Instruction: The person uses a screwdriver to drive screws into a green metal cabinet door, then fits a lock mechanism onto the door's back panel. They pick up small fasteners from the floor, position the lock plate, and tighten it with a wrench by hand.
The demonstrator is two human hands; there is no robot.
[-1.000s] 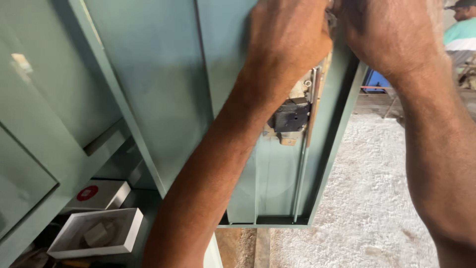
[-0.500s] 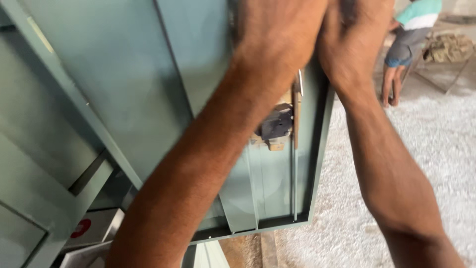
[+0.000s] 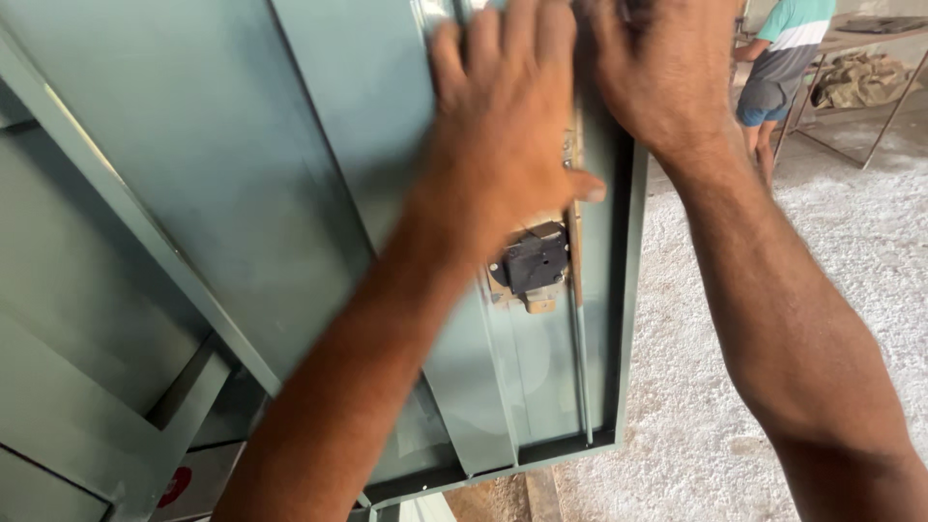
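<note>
A grey-green metal cabinet door (image 3: 319, 193) stands open in front of me, its inner side facing me. A dark lock mechanism (image 3: 534, 261) is fixed near its free edge beside a thin vertical rod (image 3: 578, 338). My left hand (image 3: 503, 135) lies flat on the door just above the lock, fingers spread, thumb on the rod. My right hand (image 3: 667, 68) presses against the door's upper right edge; its fingers run past the top of the view, so I cannot see what they touch.
The cabinet's frame (image 3: 87, 319) fills the left. A white box with a red mark (image 3: 179, 483) sits low in the cabinet. Pale gravel floor (image 3: 764, 319) lies to the right. Another person (image 3: 783, 58) stands at the far right by a metal-legged bench (image 3: 870, 87).
The view has tilted and shifted left. My left hand has spread flat above the lock. The right hand stays at the door's top edge.
</note>
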